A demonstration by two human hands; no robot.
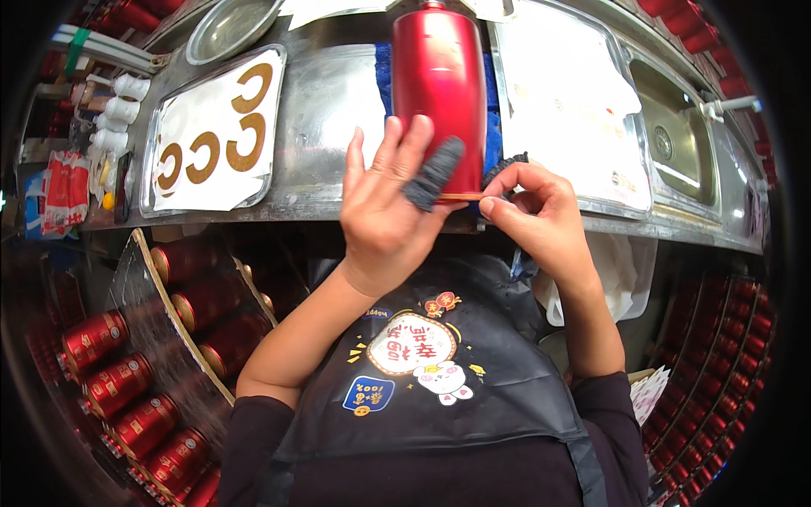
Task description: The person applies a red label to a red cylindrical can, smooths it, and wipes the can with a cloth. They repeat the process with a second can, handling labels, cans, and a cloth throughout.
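Observation:
A glossy red metal bottle lies on its side on a blue cloth, with its base towards me. A thin gold strip runs along the rim of that base. My left hand rests against the bottle's lower left side, fingers stretched and spread; a dark grey finger cot covers one finger. The thumb is partly hidden near the base. My right hand is closed in a pinch at the right end of the gold strip. Another dark cot shows on a finger of it.
To the left, a tray bears white paper with gold C-shaped pieces. A paper-covered tray lies right of the bottle, beside a metal sink. A metal bowl stands at the back left. Racks of red cans flank me below.

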